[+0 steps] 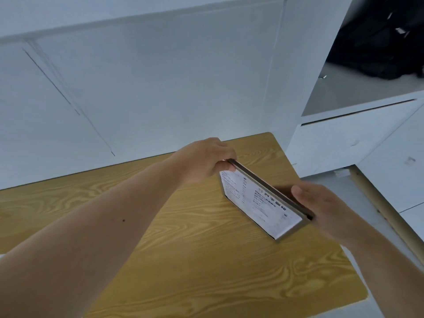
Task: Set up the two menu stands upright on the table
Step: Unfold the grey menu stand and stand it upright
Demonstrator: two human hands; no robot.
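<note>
One menu stand point(259, 200), a grey-framed panel with a white printed sheet, stands on its lower edge near the right side of the yellow wood-grain table point(183, 260). It leans a little, its printed face towards me. My left hand point(204, 161) grips its far top corner. The near top corner is held by my right hand point(321, 207), thumb on the top edge. A second menu stand is not in view.
A white wall point(137, 88) runs along the table's far edge. White cabinet panels point(344, 143) stand to the right, with a black bag point(385, 47) on a shelf above. A wooden pole point(385, 212) leans beside the table's right edge.
</note>
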